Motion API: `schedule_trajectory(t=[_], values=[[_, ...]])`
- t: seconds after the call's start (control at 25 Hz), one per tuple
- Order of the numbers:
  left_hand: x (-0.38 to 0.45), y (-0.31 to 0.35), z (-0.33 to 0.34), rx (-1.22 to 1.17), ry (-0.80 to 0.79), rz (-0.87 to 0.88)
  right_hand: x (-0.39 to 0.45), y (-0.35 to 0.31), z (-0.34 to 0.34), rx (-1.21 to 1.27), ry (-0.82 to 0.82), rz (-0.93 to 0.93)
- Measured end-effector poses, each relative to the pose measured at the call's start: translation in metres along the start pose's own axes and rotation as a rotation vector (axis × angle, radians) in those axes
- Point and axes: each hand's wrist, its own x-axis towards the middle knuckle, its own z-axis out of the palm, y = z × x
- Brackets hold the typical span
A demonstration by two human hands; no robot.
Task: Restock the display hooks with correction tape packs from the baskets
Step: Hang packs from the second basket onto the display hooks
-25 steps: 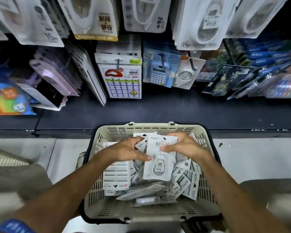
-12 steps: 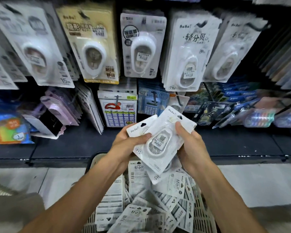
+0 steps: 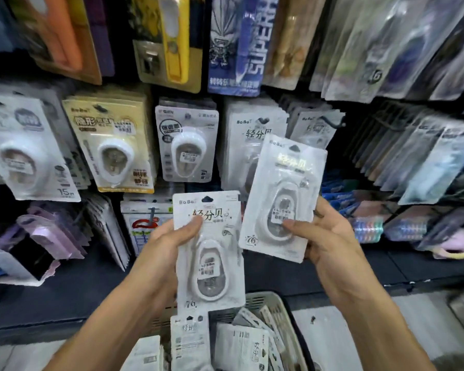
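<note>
The display wall (image 3: 188,145) now fills most of the frame, and the basket (image 3: 273,303) has sunk to the bottom edge. The packs, half a second ago bunched between both hands, are split. The left hand (image 3: 158,253) grips a stack (image 3: 209,250) at centre, thumb across the front. The right hand (image 3: 324,236) pinches one pack (image 3: 281,194), raised right of centre before the hanging packs (image 3: 252,137).

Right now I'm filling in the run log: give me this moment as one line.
left hand: holds pack | right hand: holds second pack, raised toward hanging matching packs | basket: more packs inside
</note>
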Motion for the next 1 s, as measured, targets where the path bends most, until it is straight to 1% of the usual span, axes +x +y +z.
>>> schedule_trajectory(t=[0.04, 0.12, 0.2, 0.32, 0.44, 0.52, 0.6, 0.8, 0.88, 1.0], values=[[0.0, 0.01, 0.006, 0.008, 0.002, 0.062, 0.005, -0.018, -0.01, -0.007, -0.003, -0.08], [0.003, 0.031, 0.018, 0.021, 0.004, 0.174, 0.015, -0.048, -0.029, 0.011, 0.03, -0.172], [0.006, 0.052, 0.034, 0.034, -0.014, 0.269, 0.021, -0.065, -0.042, -0.012, 0.108, -0.178], [0.013, 0.077, 0.056, 0.068, -0.089, 0.359, 0.026, -0.062, -0.056, -0.096, 0.269, -0.129], [0.022, 0.088, 0.066, 0.112, -0.151, 0.387, 0.028, -0.055, -0.064, -0.147, 0.398, -0.143], [0.027, 0.088, 0.066, 0.101, -0.157, 0.391, 0.028, -0.053, -0.063, -0.186, 0.403, -0.148], [0.03, 0.085, 0.064, 0.079, -0.129, 0.387, 0.027, -0.052, -0.061, -0.175, 0.399, -0.143], [0.034, 0.085, 0.062, 0.051, -0.076, 0.381, 0.025, -0.052, -0.064, -0.094, 0.52, -0.18], [0.033, 0.087, 0.063, 0.022, -0.061, 0.393, 0.024, -0.049, -0.064, -0.137, 0.541, -0.185], [0.029, 0.084, 0.066, -0.032, -0.075, 0.389, 0.023, -0.045, -0.063, -0.205, 0.525, -0.17]])
